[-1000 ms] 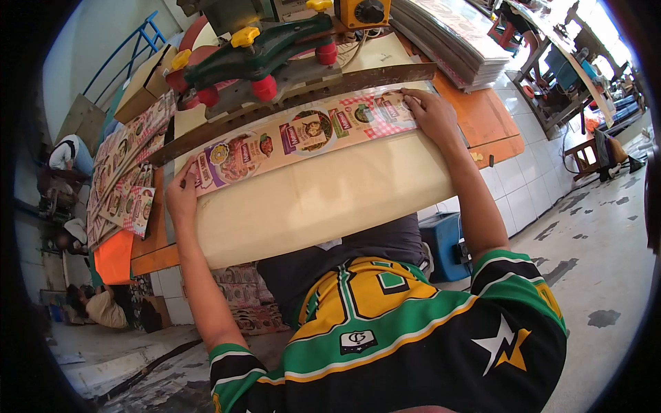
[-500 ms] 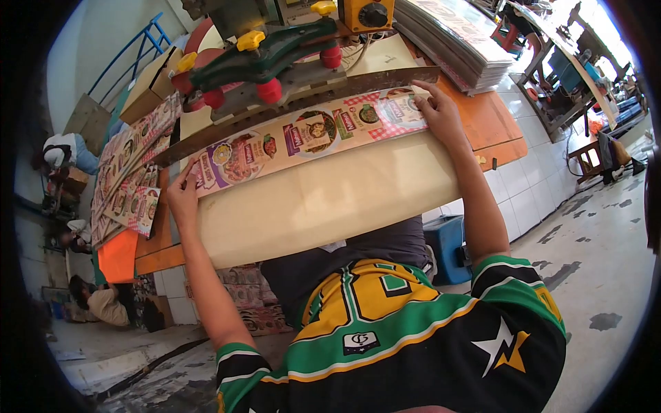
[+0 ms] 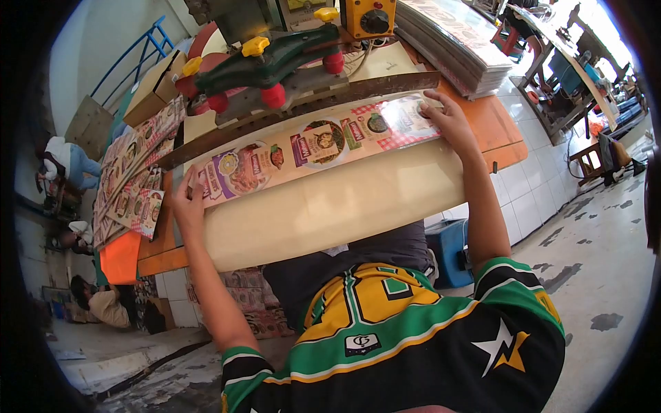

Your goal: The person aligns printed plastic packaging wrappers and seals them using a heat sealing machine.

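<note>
My left hand (image 3: 189,201) grips the left end of a long printed sheet (image 3: 282,160) with pictures of food dishes, thumb on top. The far right corner of the same sheet is in my right hand (image 3: 446,118), fingers bent over its edge. Below the printed band, a plain beige surface (image 3: 330,206) curves down toward my lap; I cannot tell whether it is part of the same sheet. Just beyond the sheet runs a long dark metal bar (image 3: 303,103) of a machine.
The machine has a dark green arm (image 3: 275,58) with red feet and yellow knobs, and a yellow control box (image 3: 370,18). Printed pieces (image 3: 134,186) pile up at the left beside an orange sheet (image 3: 122,258). A tall stack of sheets (image 3: 454,41) stands back right. Other people sit at far left.
Both hands have drawn the printed sheet slightly back toward me and to the right. A beige strip now shows between the printed band and the metal bar.
</note>
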`<action>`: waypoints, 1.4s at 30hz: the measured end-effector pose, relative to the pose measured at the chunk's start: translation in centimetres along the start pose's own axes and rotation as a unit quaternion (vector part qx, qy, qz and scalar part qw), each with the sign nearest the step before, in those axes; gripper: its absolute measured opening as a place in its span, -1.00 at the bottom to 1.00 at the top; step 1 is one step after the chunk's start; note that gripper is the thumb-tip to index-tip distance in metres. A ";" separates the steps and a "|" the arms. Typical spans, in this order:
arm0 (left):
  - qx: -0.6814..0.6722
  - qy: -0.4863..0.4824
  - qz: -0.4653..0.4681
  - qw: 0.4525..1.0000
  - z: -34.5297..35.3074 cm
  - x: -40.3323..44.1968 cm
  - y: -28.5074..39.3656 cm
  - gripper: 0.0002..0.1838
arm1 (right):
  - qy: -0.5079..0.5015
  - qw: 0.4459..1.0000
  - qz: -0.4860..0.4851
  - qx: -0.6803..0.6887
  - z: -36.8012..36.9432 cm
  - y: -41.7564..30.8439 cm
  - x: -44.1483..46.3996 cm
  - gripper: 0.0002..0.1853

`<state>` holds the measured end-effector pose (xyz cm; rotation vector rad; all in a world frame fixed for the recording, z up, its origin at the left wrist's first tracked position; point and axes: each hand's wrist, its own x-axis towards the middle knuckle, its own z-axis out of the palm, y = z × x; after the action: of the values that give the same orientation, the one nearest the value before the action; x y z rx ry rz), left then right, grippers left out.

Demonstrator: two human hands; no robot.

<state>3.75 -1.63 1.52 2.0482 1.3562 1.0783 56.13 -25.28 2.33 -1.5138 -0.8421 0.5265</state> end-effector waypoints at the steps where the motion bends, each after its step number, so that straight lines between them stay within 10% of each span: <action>1: 0.015 0.000 -0.010 1.000 -0.1 -0.7 0.7 -0.53 | 0.000 1.000 0.000 0.000 -0.4 -0.3 -0.1 -0.54; 9: -0.148 0.064 -0.088 0.983 -1.5 -5.4 1.9 -0.40 | -0.171 0.973 0.043 0.149 -2.6 -2.1 -4.1 -0.63; 18: -0.359 0.142 -0.020 0.922 -2.5 -4.5 -1.3 -0.75 | -0.080 0.976 -0.098 0.177 -0.2 -1.7 -4.3 -0.70; 21: -0.420 0.111 0.031 0.900 -2.3 -4.0 -3.0 -0.75 | -0.107 0.982 -0.013 0.155 -0.5 -0.5 -4.6 -0.71; 42: -0.360 0.079 -0.038 0.929 -2.1 -3.7 -5.9 -0.50 | -0.123 0.990 0.001 0.072 0.0 -2.0 -5.4 -0.61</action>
<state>-2.04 -2.70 -2.87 1.3785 0.8944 1.4587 52.35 -29.46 3.47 -1.3335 -0.9702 0.7711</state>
